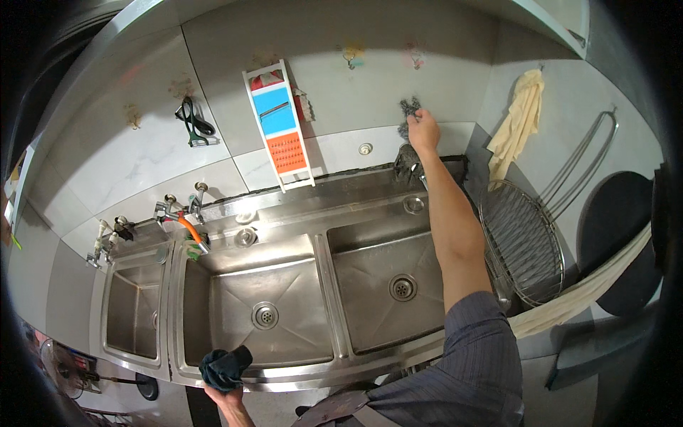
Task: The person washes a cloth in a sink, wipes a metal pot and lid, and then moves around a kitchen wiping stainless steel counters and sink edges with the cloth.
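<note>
My right hand (423,129) reaches up to the tiled back wall with its fingers closed on a dark steel wool scourer (410,105). Tufts of the scourer show above and below my fingers; whether it hangs from a hook behind them is hidden. Just under that hand, a dark grey bundle (406,161) sits at the sink's back corner. My left hand (225,397) holds a bunched dark cloth (224,368) at the front rim of the middle basin. Below both hands lies a stainless steel sink (325,299) with three basins, and no water stands in the two larger ones.
A grater-slicer (277,118) with blue and orange panels leans on the wall. Black-handled peelers (195,123) hang left of it. Taps (181,213), one with an orange hose, stand behind the basins. At right are a wire strainer (523,245), a yellow cloth (517,120) and a dark round lid-like thing (613,229).
</note>
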A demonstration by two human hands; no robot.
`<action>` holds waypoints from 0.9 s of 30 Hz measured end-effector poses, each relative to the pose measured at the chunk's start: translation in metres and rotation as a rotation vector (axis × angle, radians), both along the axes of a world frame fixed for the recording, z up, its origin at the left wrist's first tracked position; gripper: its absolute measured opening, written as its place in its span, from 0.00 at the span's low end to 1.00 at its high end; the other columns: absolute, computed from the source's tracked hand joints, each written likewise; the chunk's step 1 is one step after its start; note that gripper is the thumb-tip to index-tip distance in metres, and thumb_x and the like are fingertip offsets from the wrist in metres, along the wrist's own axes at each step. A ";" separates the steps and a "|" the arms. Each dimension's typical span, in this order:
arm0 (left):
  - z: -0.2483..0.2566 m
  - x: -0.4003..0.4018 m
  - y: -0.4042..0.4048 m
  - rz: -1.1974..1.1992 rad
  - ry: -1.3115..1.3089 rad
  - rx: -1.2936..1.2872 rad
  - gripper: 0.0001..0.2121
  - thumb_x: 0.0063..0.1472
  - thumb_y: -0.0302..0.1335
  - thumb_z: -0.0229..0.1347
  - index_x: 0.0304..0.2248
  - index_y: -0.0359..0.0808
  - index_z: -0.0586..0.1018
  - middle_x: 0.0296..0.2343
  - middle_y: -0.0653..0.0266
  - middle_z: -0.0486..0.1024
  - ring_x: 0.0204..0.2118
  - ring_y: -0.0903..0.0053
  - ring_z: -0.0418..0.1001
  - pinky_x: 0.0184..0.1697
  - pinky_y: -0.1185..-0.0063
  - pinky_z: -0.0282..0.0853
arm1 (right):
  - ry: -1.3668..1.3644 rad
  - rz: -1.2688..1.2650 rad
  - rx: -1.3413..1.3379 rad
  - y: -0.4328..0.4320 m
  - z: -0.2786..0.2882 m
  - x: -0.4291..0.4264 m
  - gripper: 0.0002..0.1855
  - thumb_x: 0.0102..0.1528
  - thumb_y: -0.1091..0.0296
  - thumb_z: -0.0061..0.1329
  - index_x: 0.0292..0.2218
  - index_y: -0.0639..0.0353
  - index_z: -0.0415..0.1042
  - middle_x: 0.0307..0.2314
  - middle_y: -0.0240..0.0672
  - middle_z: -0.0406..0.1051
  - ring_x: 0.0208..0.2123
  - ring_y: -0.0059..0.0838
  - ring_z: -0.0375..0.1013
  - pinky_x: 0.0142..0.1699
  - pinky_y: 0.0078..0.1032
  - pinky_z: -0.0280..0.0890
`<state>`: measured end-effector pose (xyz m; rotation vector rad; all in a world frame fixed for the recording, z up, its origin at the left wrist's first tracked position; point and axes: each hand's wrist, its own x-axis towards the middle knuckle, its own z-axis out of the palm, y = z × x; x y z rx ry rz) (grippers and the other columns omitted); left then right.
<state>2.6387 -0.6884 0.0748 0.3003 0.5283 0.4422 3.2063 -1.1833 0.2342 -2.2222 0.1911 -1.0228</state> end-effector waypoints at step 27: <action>0.025 0.052 -0.028 -0.229 -0.024 -0.014 0.12 0.68 0.33 0.39 0.30 0.39 0.69 0.21 0.69 0.63 0.22 0.79 0.62 0.26 0.78 0.64 | 0.318 0.714 -0.032 0.090 -0.019 -0.175 0.26 0.59 0.58 0.51 0.53 0.64 0.65 0.41 0.46 0.72 0.41 0.37 0.74 0.45 0.33 0.69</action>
